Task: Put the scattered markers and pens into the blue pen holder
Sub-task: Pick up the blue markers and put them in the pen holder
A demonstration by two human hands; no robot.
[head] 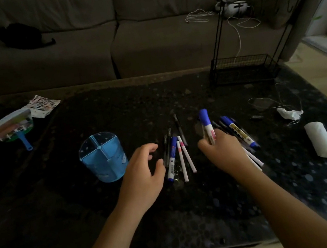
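Note:
The blue pen holder point(104, 158) stands upright on the dark table point(113, 115), left of centre, its four compartments showing no pens. My left hand point(144, 171) hovers open just right of it, fingers curled, beside a loose group of pens point(180, 153): a blue-capped marker, two white-and-pink pens and dark pens. My right hand point(221, 153) grips a blue-capped white marker point(206, 125) that points up and away. Behind and under that hand lies another pile with a blue marker point(239, 131), dark pens and white pens.
A hand fan with a blue handle point(14, 130) and a printed sheet point(43, 104) lie at far left. A black wire rack point(242, 68) stands at back right. Crumpled tissue point(289, 113), a cable and a white roll point(320, 140) lie at right. A sofa runs behind the table.

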